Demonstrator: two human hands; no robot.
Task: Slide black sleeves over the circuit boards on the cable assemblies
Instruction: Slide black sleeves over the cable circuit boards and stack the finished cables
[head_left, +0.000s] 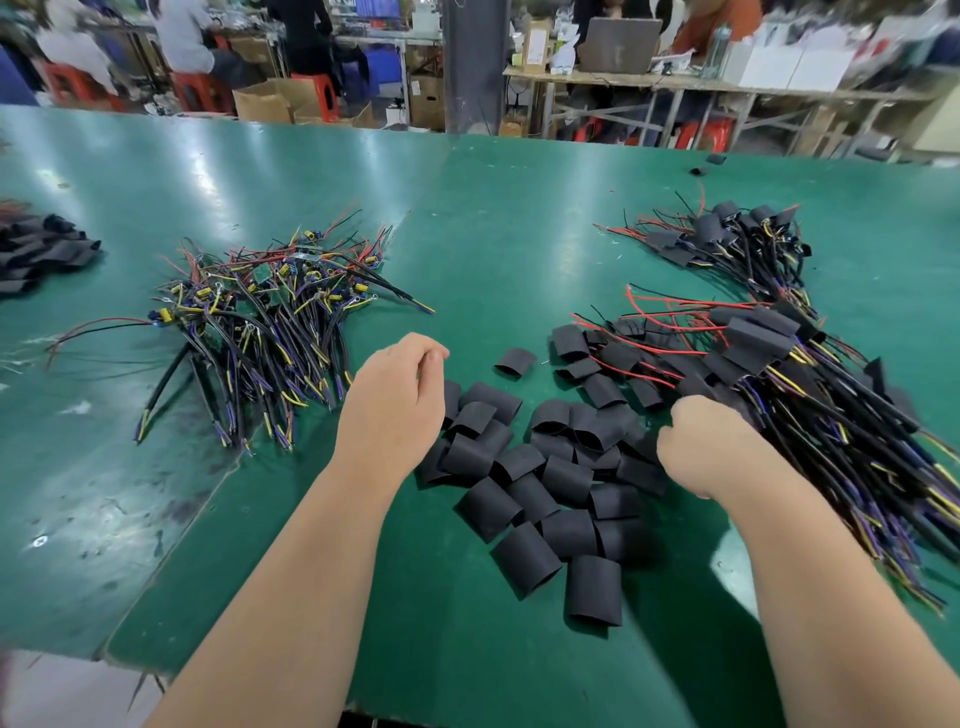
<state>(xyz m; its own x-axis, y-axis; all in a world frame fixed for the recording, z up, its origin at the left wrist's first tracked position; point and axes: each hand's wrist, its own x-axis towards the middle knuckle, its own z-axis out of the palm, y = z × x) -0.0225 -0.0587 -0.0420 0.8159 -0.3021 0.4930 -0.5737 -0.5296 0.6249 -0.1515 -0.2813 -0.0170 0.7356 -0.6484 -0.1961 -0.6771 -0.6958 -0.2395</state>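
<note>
Loose black sleeves (540, 493) lie in a heap on the green table (467, 234) between my forearms. Bare cable assemblies (260, 317) with green circuit boards and coloured wires are piled at the left. Sleeved cable assemblies (769, 364) are heaped at the right. My left hand (395, 405) hovers over the left edge of the sleeve heap, its fingers loosely curled with nothing visible in them. My right hand (711, 447) is turned palm down at the near edge of the sleeved pile. Its fingers are hidden under the hand, among sleeves and cables.
A second bundle of sleeved assemblies (727, 239) lies at the far right. More black sleeves (36, 249) are stacked at the far left edge. Beyond the table are seated people, red stools, cardboard boxes and workbenches. The table's near edge (363, 712) runs under my forearms.
</note>
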